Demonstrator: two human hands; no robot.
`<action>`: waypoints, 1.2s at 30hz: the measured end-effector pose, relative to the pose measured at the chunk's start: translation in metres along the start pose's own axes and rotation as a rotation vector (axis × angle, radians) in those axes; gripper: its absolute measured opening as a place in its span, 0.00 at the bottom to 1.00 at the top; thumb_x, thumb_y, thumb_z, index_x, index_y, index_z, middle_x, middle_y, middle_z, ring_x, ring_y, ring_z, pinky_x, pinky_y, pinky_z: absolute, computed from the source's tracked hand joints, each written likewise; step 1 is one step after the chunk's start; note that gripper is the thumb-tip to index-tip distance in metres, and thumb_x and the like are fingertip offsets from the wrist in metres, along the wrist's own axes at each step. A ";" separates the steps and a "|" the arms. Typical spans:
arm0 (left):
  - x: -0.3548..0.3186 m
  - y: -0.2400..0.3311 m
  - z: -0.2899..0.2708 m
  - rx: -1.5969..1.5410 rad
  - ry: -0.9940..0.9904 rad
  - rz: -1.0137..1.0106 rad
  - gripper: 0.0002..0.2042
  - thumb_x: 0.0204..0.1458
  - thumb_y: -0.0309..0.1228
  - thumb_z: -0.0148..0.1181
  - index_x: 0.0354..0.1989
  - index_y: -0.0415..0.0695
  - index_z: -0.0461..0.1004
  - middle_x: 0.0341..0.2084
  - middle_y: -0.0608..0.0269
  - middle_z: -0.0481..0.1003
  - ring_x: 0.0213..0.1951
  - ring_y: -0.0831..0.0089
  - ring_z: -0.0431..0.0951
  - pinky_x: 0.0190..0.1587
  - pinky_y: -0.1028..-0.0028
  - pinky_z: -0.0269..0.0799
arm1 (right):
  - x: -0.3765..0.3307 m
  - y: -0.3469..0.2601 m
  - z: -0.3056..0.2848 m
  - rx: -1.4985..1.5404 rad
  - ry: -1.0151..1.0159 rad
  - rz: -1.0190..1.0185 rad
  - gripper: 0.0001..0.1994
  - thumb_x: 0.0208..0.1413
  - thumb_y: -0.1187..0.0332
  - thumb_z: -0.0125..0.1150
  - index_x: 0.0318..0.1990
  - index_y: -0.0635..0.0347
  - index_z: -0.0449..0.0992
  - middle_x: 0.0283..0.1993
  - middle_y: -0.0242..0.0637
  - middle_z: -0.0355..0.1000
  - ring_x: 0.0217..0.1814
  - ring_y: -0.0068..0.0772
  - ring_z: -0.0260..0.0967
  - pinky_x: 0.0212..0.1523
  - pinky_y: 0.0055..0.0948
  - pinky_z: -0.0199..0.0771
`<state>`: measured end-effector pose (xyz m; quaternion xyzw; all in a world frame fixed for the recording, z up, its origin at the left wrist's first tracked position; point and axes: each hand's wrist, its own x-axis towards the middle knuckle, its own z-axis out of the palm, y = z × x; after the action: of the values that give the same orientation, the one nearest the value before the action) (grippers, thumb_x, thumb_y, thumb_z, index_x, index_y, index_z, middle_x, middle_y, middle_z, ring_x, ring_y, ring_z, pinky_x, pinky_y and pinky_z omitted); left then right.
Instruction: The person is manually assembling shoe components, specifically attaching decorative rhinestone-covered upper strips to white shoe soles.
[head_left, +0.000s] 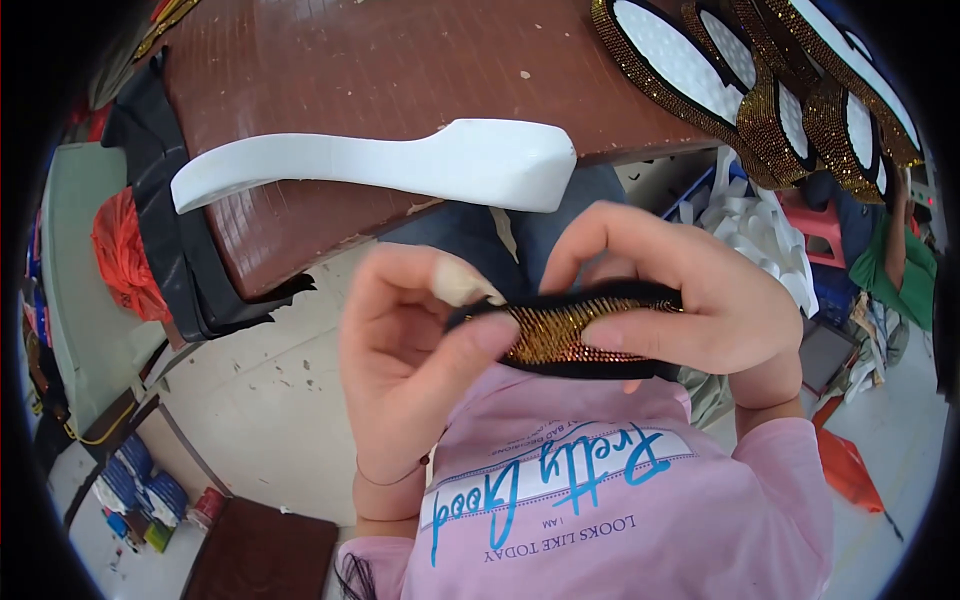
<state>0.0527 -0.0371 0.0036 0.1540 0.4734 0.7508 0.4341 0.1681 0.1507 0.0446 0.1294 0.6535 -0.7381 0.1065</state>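
Workshop floor, pale and scuffed, fills the lower left of the frame; a brown surface (pixel 400 60) slopes across the upper half. On it lies a long white shoe sole (pixel 380 165), its thick end overhanging the near edge of the surface. A row of gold-trimmed white insoles (pixel 770 90) is stacked at the upper right, overlapping one another.

At frame centre, close to the person's chest, both hands hold a black strap with gold studs (pixel 570 330). The left hand (pixel 410 370) is clenched on the strap's left end, thumb pressed across the gold face and fingers curled behind. The right hand (pixel 690 300) is closed over the right end, fingers wrapped over the top edge and thumb beneath. The strap spans between them, roughly level.

Judgement: the strap appears light and flexible, bending readily; the studded face likely offers grip but may shed studs if scraped. The black border at either end looks the safest place to hold.

Clearance: the sole's overhanging end sits just above the hands, near but apart. Open room lies below and to the left of the hands. A red stool (pixel 815 225) and white scraps (pixel 760 235) crowd the right side, where another person's green sleeve (pixel 885 265) shows.
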 end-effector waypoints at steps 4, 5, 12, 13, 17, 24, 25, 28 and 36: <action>0.004 0.012 -0.005 0.192 0.183 0.104 0.25 0.42 0.16 0.63 0.51 0.39 0.63 0.48 0.53 0.70 0.43 0.72 0.70 0.44 0.80 0.65 | 0.008 -0.010 0.001 0.107 0.121 0.226 0.11 0.48 0.82 0.56 0.41 0.67 0.72 0.37 0.34 0.72 0.32 0.20 0.65 0.34 0.15 0.63; 0.005 0.013 -0.007 0.242 0.196 0.152 0.24 0.42 0.15 0.62 0.50 0.38 0.63 0.47 0.54 0.71 0.42 0.72 0.71 0.43 0.81 0.65 | 0.011 -0.010 0.000 0.067 0.151 0.189 0.10 0.48 0.81 0.56 0.39 0.67 0.72 0.36 0.33 0.71 0.31 0.19 0.64 0.34 0.15 0.62; 0.025 0.019 0.005 0.495 0.363 0.256 0.17 0.44 0.13 0.58 0.42 0.41 0.64 0.39 0.56 0.72 0.35 0.74 0.71 0.43 0.80 0.67 | 0.024 -0.009 0.004 -0.169 0.356 0.040 0.06 0.47 0.81 0.58 0.34 0.65 0.71 0.32 0.32 0.69 0.29 0.19 0.62 0.33 0.14 0.60; 0.028 0.018 0.006 0.530 0.406 0.254 0.15 0.45 0.14 0.58 0.40 0.42 0.64 0.37 0.57 0.72 0.34 0.74 0.71 0.44 0.79 0.67 | 0.024 -0.009 0.006 -0.214 0.393 0.019 0.06 0.47 0.81 0.58 0.34 0.65 0.71 0.31 0.32 0.70 0.29 0.19 0.62 0.33 0.14 0.59; 0.037 0.016 -0.023 0.787 0.154 0.468 0.19 0.38 0.14 0.64 0.40 0.40 0.67 0.36 0.57 0.74 0.30 0.72 0.72 0.37 0.79 0.68 | 0.026 -0.013 0.012 -0.378 0.502 -0.053 0.06 0.45 0.81 0.59 0.33 0.66 0.72 0.29 0.34 0.70 0.27 0.19 0.61 0.31 0.13 0.59; 0.044 0.033 -0.025 0.991 -0.056 0.410 0.16 0.43 0.12 0.58 0.37 0.43 0.64 0.36 0.53 0.72 0.32 0.69 0.72 0.40 0.75 0.71 | 0.043 -0.009 0.013 -0.452 0.558 -0.085 0.08 0.44 0.81 0.61 0.33 0.67 0.71 0.27 0.36 0.72 0.23 0.20 0.61 0.27 0.13 0.60; 0.047 0.035 -0.026 1.049 -0.062 0.432 0.16 0.43 0.13 0.59 0.37 0.43 0.63 0.36 0.53 0.71 0.32 0.69 0.73 0.40 0.75 0.71 | 0.045 -0.008 0.013 -0.453 0.572 -0.085 0.08 0.43 0.82 0.61 0.33 0.67 0.71 0.27 0.36 0.72 0.22 0.19 0.61 0.27 0.13 0.60; 0.054 0.039 -0.029 1.225 -0.077 0.501 0.16 0.44 0.14 0.60 0.36 0.44 0.62 0.36 0.53 0.71 0.32 0.68 0.73 0.40 0.75 0.71 | 0.051 -0.006 0.015 -0.455 0.609 -0.094 0.09 0.42 0.82 0.62 0.33 0.67 0.71 0.26 0.36 0.72 0.21 0.19 0.61 0.25 0.13 0.59; 0.064 0.041 -0.035 1.574 -0.011 0.721 0.14 0.47 0.22 0.60 0.37 0.47 0.61 0.35 0.60 0.69 0.34 0.71 0.70 0.44 0.71 0.69 | 0.063 -0.003 0.022 -0.459 0.691 -0.153 0.12 0.40 0.84 0.64 0.33 0.67 0.69 0.24 0.36 0.72 0.17 0.19 0.60 0.21 0.12 0.58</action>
<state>-0.0274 -0.0136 0.0094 0.5541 0.7757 0.2958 -0.0611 0.1062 0.1299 0.0289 0.2934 0.8060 -0.4924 -0.1478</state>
